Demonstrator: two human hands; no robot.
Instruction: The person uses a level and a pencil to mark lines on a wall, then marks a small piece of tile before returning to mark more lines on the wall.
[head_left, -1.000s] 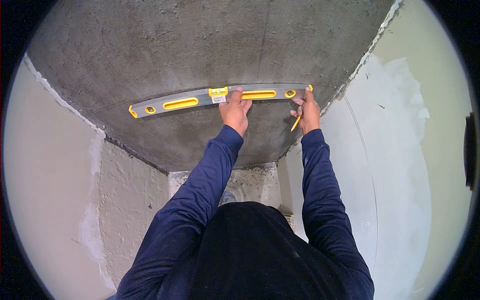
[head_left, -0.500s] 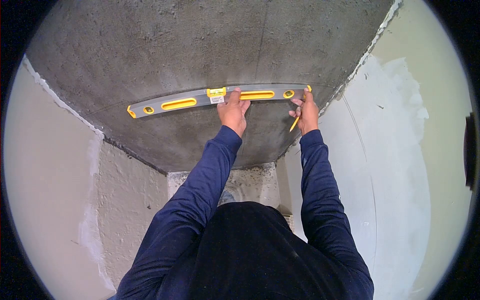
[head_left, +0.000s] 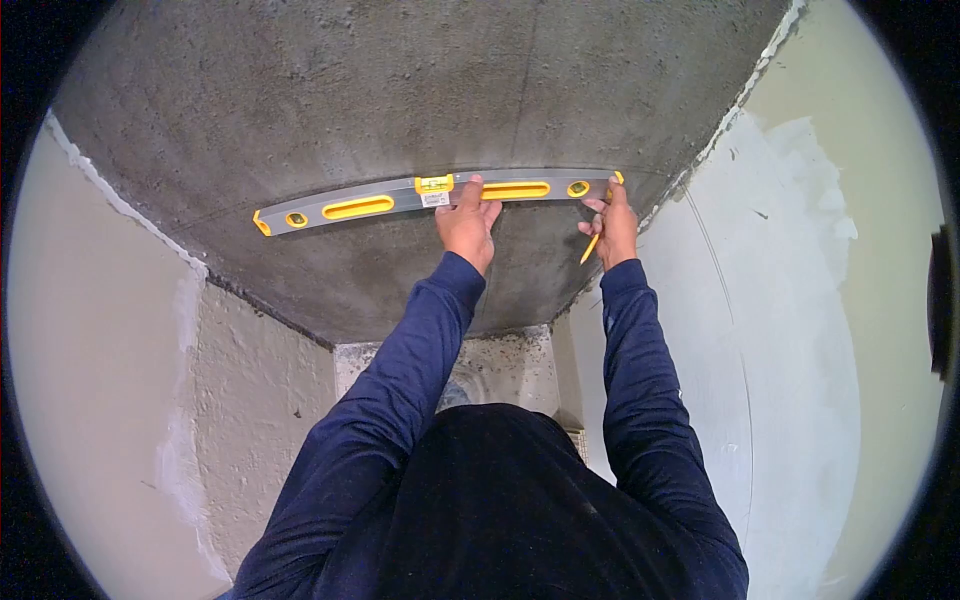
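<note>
A grey spirit level with yellow vial frames and slots lies against the dark grey cement wall, roughly across it. My left hand grips the level right of its middle vial, thumb on the front face and fingers at the lower edge. At the level's right end, my right hand has its fingertips on the end cap and lower edge. A yellow pencil is tucked in that same hand, its tip pointing down to the left.
Pale walls stand at the left and the right, the right one with a white plaster patch and a thin curved line. Below the cement wall shows a speckled floor. A dark object is at the far right edge.
</note>
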